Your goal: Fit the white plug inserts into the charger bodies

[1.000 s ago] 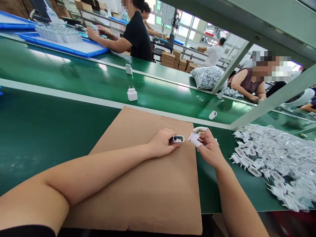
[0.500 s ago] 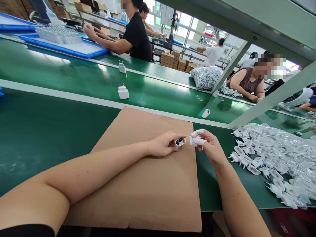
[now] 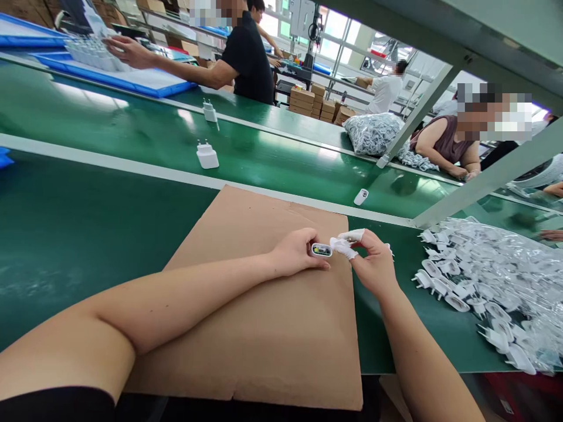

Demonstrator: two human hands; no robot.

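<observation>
My left hand (image 3: 295, 252) rests on a brown cardboard sheet (image 3: 268, 328) and grips a small white charger body (image 3: 321, 250), its open end facing me. My right hand (image 3: 373, 264), with white finger cots on thumb and forefinger, pinches a small white plug cap (image 3: 341, 247) right against that open end. Both hands are closed on their parts. A pile of white plug caps (image 3: 479, 281) in clear wrapping lies on the green table to my right.
Beyond the cardboard a green conveyor belt (image 3: 132, 135) carries white chargers (image 3: 207, 156), (image 3: 210, 111) and another (image 3: 360, 197). A grey frame post (image 3: 484, 176) slants over the belt. Other people work across the belt; one reaches over a blue tray (image 3: 145, 82).
My right hand has brought the plug cap leftward until it meets the charger body's open end. The chargers on the belt have travelled left. The person across has stretched an arm further left.
</observation>
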